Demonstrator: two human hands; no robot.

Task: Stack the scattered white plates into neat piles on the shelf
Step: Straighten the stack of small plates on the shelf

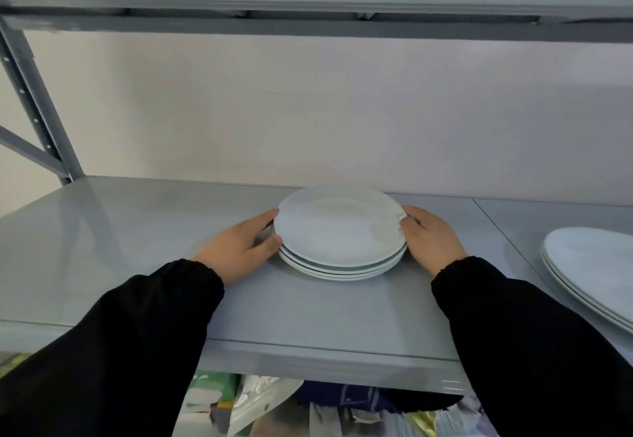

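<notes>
A pile of three white plates [339, 231] stands on the grey metal shelf [137, 231], a little right of its middle. My left hand [239, 248] grips the left rim of the pile, thumb on the top plate's edge and fingers under it. On the right rim my right hand [431, 241] is curled around the edge. The top plate sits slightly shifted back from the lower ones. Black sleeves cover both forearms.
A second pile of larger white plates [589, 265] lies at the shelf's right edge, partly cut off. An upper shelf [308, 22] hangs overhead. A grey upright post [34, 101] stands at the back left. Bags and packets [260, 406] fill the level below.
</notes>
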